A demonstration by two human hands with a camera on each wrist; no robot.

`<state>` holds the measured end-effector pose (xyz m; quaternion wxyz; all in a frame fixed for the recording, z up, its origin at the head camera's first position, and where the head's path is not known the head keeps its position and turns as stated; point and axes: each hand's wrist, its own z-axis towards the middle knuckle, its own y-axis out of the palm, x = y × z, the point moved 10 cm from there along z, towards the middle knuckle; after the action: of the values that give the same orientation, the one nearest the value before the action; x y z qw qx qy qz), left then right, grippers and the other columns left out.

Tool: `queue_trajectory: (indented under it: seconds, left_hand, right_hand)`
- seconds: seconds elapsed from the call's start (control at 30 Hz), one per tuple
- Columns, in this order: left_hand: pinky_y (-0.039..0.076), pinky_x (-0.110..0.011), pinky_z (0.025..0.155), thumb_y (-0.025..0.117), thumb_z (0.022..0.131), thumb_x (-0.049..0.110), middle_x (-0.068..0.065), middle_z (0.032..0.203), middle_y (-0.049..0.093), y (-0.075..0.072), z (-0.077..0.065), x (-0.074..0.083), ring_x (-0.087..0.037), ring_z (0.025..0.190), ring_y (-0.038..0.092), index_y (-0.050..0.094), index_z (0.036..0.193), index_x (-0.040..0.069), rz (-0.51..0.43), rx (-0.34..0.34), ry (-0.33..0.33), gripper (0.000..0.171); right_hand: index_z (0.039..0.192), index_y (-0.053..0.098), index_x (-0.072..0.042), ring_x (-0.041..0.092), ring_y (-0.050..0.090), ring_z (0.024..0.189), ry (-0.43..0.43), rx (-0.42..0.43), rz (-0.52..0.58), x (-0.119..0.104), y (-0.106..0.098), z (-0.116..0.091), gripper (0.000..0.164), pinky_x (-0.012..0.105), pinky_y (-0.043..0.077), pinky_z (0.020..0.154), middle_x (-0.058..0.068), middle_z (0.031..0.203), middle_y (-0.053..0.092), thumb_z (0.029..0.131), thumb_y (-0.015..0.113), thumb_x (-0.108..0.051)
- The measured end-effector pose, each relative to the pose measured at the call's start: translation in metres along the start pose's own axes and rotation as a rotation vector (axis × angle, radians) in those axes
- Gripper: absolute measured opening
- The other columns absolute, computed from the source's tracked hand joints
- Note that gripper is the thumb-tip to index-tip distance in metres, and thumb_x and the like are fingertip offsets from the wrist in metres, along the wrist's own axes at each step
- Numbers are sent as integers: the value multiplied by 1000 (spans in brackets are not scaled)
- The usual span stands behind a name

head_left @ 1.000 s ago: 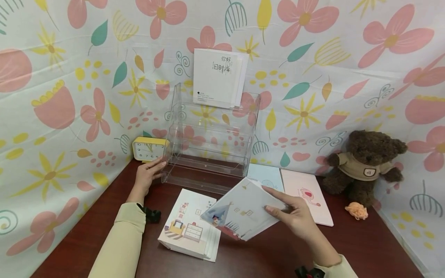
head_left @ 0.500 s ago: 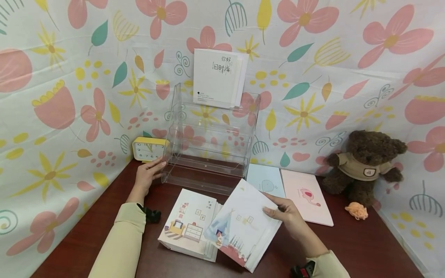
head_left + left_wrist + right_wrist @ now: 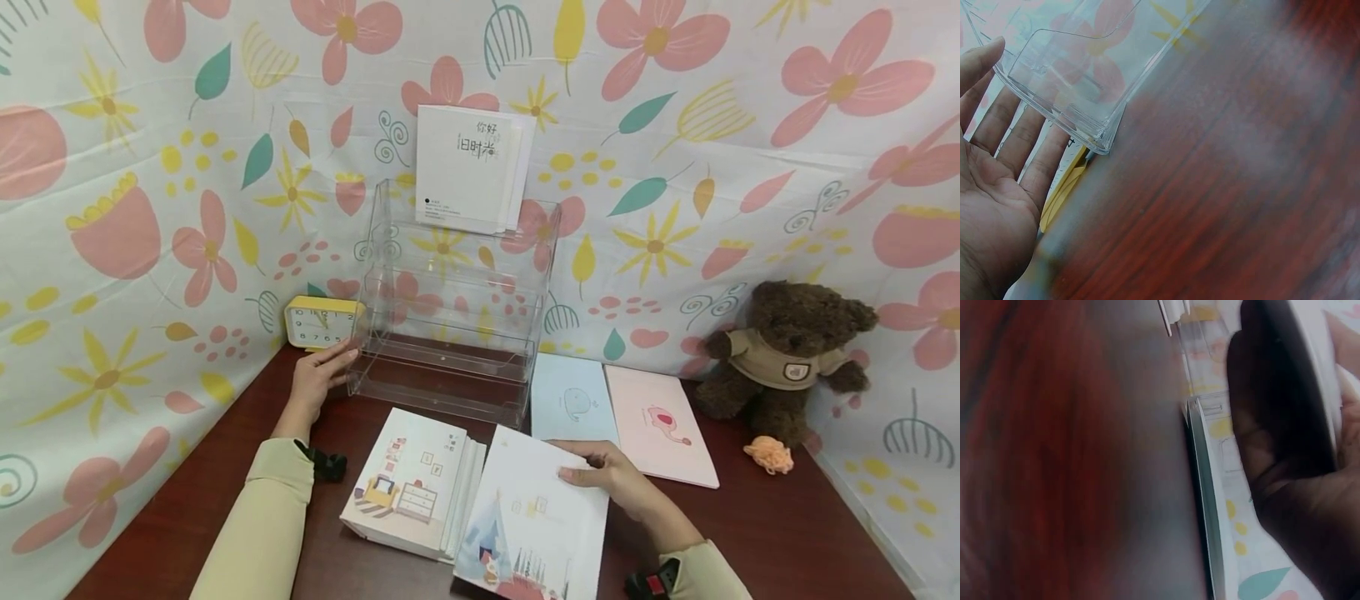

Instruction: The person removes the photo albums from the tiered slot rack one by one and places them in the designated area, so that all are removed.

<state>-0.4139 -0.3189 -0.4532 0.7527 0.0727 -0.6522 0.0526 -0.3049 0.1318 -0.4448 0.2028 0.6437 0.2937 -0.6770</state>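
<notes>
In the head view my right hand [image 3: 611, 483] holds a white notebook [image 3: 536, 517] by its upper right edge, thumb on the cover and fingers underneath. A blue tent and a red rug are printed on it. In the right wrist view the hand [image 3: 1297, 506] wraps the notebook's dark underside. Left of it lies a stack of notebooks [image 3: 412, 483], the top one showing a drawer chest and yellow chair. My left hand [image 3: 318, 379] rests with straight fingers against the left side of a clear tiered rack [image 3: 446, 362]; the left wrist view shows the fingers [image 3: 1025, 134] behind its edge.
White booklets [image 3: 465, 167] stand in the rack's top tier. A yellow clock [image 3: 322, 321] sits left of the rack. A blue notebook [image 3: 573, 396] and a pink notebook [image 3: 663, 425] lie to its right, near a teddy bear [image 3: 787, 358] and an orange yarn bundle [image 3: 768, 455].
My right hand has turned the notebook more upright and brought it down towards the table's front, beside the stack. The left hand has stayed at the rack.
</notes>
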Motion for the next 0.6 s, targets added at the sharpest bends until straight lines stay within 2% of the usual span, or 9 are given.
queue_trajectory:
  seconds: [0.13, 0.33, 0.6]
  left_hand:
    - [58, -26, 84, 78, 90, 39, -5, 144, 58, 0, 0, 0, -1, 105, 65, 59, 142, 11, -9, 0, 5, 63]
    - [58, -26, 85, 78, 89, 40, -6, 147, 54, 0, -1, 0, 0, 106, 65, 59, 142, 12, -7, -3, 1, 63]
    - [57, -32, 90, 77, 91, 39, -8, 149, 52, 1, -1, 1, 1, 106, 65, 58, 143, 12, -2, -10, -2, 62]
  right_hand:
    - [146, 52, 0, 30, 73, 97, 45, -31, 16, 11, 7, 3, 49, 42, 61, 76, 17, 120, 71, 99, 62, -11]
    - [142, 57, -2, 26, 73, 94, 74, 17, -56, 24, 12, 9, 47, 36, 62, 74, 16, 118, 71, 98, 66, -17]
    - [125, 70, -8, 17, 72, 76, -63, 172, -375, 17, 3, 18, 34, 34, 61, 63, 8, 108, 74, 96, 71, -25]
